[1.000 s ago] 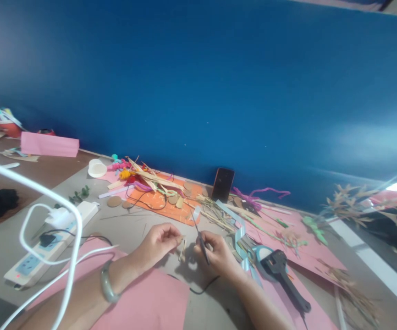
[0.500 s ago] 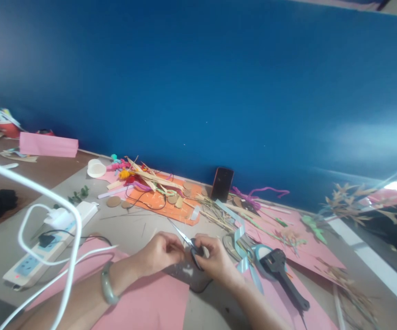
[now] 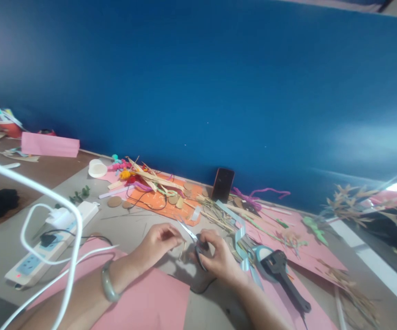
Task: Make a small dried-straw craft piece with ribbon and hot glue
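My right hand (image 3: 219, 256) is closed round the dark handles of a pair of scissors (image 3: 190, 232), whose metal blades point up and to the left. To the left of the blades, my left hand (image 3: 166, 240) has its thumb and fingertips pinched together; what they hold, if anything, is too small to make out. Small pale straw-like bits (image 3: 183, 252) show just below the fingertips, between the two hands. Under my left forearm lies a pink sheet (image 3: 153, 298).
A power strip (image 3: 52, 247) with a white cable (image 3: 76, 238) stands at left. Behind the hands are an orange sheet (image 3: 157, 201), dried stalks (image 3: 215, 213) and an upright phone (image 3: 223, 184). At right lie a ribbon (image 3: 239, 233) and a black glue gun (image 3: 284, 277).
My left hand has moved slightly up and left, away from the scissors. The scissors have shifted a little right with my right hand. Pale bits now show between the hands.
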Motion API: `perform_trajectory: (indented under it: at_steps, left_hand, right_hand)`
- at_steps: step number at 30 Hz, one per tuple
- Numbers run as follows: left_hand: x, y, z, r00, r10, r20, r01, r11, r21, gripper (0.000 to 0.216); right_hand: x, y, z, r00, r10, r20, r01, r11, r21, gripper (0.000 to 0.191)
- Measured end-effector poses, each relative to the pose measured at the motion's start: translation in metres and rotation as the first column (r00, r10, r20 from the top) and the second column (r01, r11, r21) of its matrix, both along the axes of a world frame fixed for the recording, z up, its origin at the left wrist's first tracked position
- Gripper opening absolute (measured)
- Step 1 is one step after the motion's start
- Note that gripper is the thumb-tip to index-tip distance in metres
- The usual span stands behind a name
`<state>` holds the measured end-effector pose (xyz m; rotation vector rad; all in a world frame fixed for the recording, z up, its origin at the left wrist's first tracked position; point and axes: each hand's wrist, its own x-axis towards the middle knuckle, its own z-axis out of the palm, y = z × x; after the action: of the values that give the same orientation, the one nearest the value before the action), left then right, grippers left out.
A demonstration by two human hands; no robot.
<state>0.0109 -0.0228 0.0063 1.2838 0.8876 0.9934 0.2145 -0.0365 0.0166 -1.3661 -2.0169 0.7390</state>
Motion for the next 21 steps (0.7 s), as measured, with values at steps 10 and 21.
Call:
perform_trajectory:
  at_steps: [10,21]
  left_hand:
    - [-0.005,0.005,-0.007,0.997,0.073,0.040,-0.074,0.997,0.025,0.009]
    - [-0.006,0.007,-0.011,0.994,0.102,0.040,-0.105,0.990,0.094,0.005]
  right_hand:
    - [0.008,0.003,0.020,0.966,0.123,0.228,-0.118,0.992,-0.036,0.030]
    - [0.008,0.002,0.017,0.956,0.135,0.261,-0.120,0.990,-0.070,0.033]
